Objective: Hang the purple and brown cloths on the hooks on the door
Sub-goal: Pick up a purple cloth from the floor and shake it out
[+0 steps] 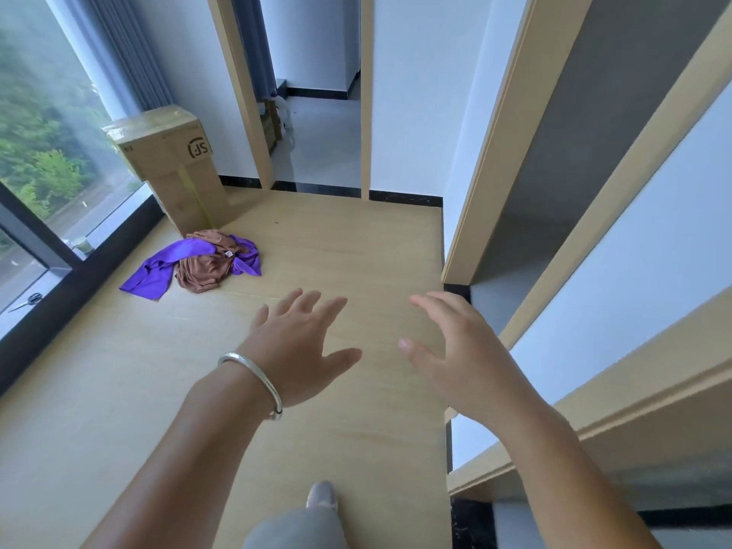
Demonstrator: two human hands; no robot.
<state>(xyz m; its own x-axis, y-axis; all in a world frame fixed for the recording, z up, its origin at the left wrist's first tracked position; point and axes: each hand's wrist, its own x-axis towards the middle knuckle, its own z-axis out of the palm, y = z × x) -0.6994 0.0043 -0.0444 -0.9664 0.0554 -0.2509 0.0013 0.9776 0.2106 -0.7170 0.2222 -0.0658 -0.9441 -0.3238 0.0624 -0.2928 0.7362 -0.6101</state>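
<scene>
Wooden floor [317,251], seemingly tangled cloths [198,261]

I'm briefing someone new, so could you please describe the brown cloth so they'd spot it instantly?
Look at the tall cardboard box by the window. On the floor at its foot lies the crumpled brown cloth, tangled with a purple cloth; it alone is rust brown.

Floor [336,247] looks like pale wood laminate, smooth with a soft matt sheen. The purple cloth [152,273] is a thin, slightly shiny fabric, while the brown cloth [204,269] reads more matt and crumpled. Cardboard box [174,168] is plain brown paperboard, with glossy tape on top. The bangle [253,380] on the left wrist is polished silvery metal. Door frames [511,124] have a light wood-look finish, smooth. Window [47,144] is glass in a dark matt frame.
</scene>
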